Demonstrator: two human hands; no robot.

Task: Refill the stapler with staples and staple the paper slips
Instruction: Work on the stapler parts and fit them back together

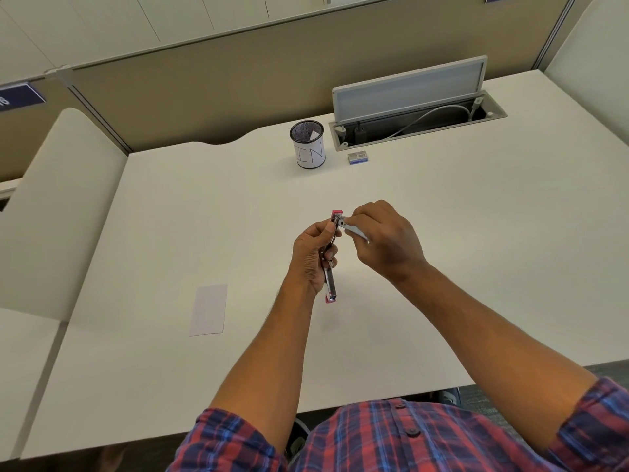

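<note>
1. Position: person stands at the white table (442,267), both hands raised above it near mid-table. Left hand (311,258) has its grip wrapped round a small pink stapler (331,284), held roughly upright, pink ends showing top and bottom. Right hand (384,238) pinches a silvery strip (354,229), prob. the staples, with its tip touching the stapler's upper end.
2. Judged step: loading staples into the magazine. Refill not yet complete; stapling not begun.
3. Risk A: strip meets the channel at an angle. If pushed in skewed it may jam or snap into short pieces. Cause: two-handed work in mid-air, nothing braced on the table.
4. Risk B: strip slips from the fingertip pinch and drops. Cause: thin, smooth item, small contact area.
5. Risk C: spring pusher or cover snaps back on fingers. Cannot tell from here whether the magazine is fully open; mechanism hidden by the left hand.
6. Risk D: stapler rotates in the left grip when the strip is pressed in. Cause: slim body, hold is at mid-length only.
7. Paper slip (208,310) lies flat on the table, well apart to the person's left, untouched. May shift if brushed by a forearm.
8. Staple box (358,156) sits near the mesh cup (308,144) at the far side; reachable for a spare strip if needed.
</note>
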